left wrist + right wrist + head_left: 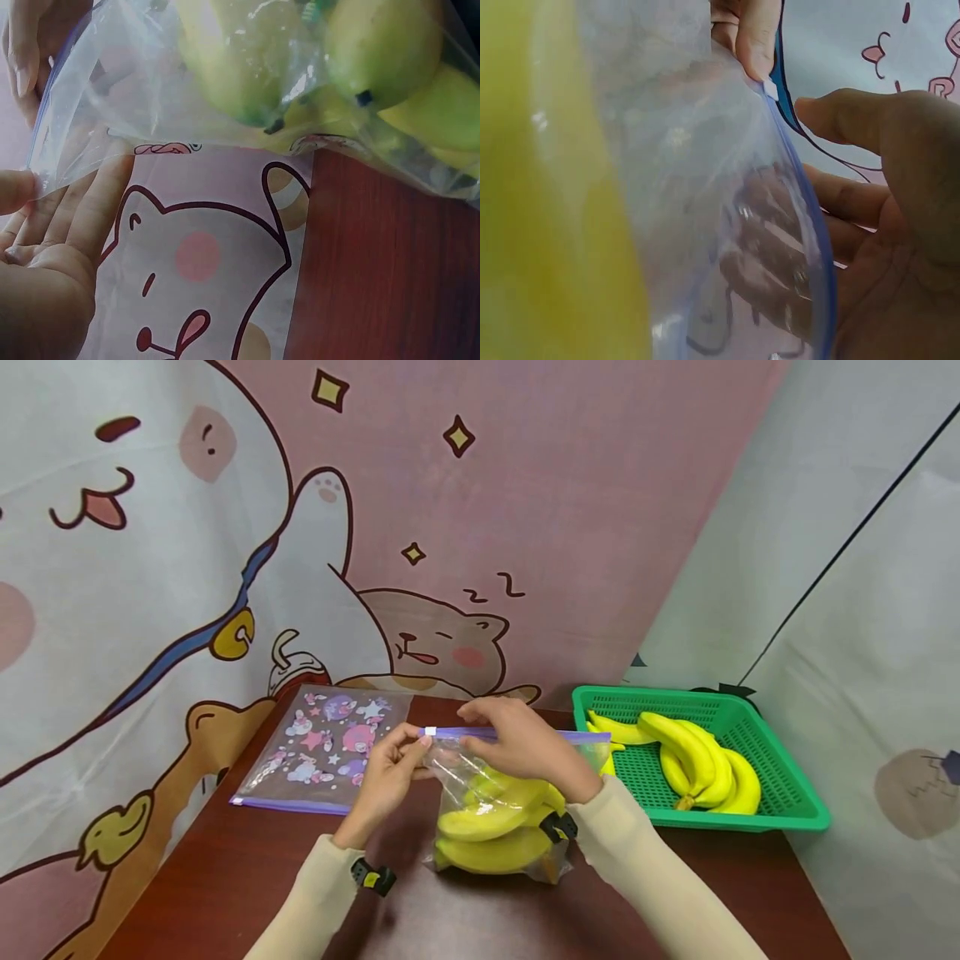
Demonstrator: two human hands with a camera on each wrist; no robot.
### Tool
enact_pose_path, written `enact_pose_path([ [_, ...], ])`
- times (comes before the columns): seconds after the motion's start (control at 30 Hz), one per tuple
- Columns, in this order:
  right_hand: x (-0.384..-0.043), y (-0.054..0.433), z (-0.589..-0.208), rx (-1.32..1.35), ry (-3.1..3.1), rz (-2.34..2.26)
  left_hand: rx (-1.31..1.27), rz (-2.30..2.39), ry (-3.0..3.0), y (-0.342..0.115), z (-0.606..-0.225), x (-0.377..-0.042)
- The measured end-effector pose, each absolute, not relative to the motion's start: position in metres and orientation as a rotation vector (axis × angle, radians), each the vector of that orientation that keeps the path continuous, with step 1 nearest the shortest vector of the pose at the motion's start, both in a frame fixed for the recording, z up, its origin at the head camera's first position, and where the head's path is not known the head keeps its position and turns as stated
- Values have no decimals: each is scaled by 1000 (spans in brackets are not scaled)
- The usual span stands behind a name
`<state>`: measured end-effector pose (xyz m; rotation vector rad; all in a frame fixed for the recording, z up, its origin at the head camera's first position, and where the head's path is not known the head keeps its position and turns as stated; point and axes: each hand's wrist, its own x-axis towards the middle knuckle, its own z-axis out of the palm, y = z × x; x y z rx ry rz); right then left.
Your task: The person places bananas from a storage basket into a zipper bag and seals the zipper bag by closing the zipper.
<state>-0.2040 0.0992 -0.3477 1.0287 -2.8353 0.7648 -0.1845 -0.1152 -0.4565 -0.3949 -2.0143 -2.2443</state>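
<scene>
A clear slider zip bag with yellow bananas inside stands on the table in the head view. Its purple zip strip runs along the top, with a white slider at the left end. My left hand pinches that top corner between thumb and fingers, right by the slider. Over the strip is my right hand, its fingers loosely spread. In the right wrist view these fingers show behind the transparent plastic, while the thumb stands apart from the strip.
Another clear zip bag, printed with pink and purple figures, lies flat at the left. On the right, a green basket holds more bananas. A cartoon-printed cloth hangs behind the brown table.
</scene>
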Motion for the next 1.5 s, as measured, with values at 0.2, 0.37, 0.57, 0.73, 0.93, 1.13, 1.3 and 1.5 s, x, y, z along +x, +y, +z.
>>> enact_pose_path([
  [0.2, -214, 87, -350, 1133, -2842, 774, -457, -2241, -2024, -115, -455, -185],
  [0.37, -217, 81, -353, 1160, -2819, 760, -456, -2236, -2028, -116, -455, -185],
  [0.57, -215, 73, -355, 1127, -2794, 798, -491, -2215, -2007, -120, -456, -184],
  [0.73, -215, 68, -357, 1129, -2783, 810, -511, -2198, -2013, -122, -455, -184],
  [0.93, -217, 65, -360, 1150, -2779, 847, -459, -2169, -2013, -119, -454, -183],
  [1.13, -217, 64, -362, 1134, -2803, 855, -398, -2149, -1952, -114, -457, -181],
  [1.3, -215, 66, -361, 1113, -2815, 835, -384, -2130, -1930, -112, -460, -181],
  [1.5, -215, 75, -362, 1111, -2803, 823, -374, -2186, -1846, -113, -464, -181],
])
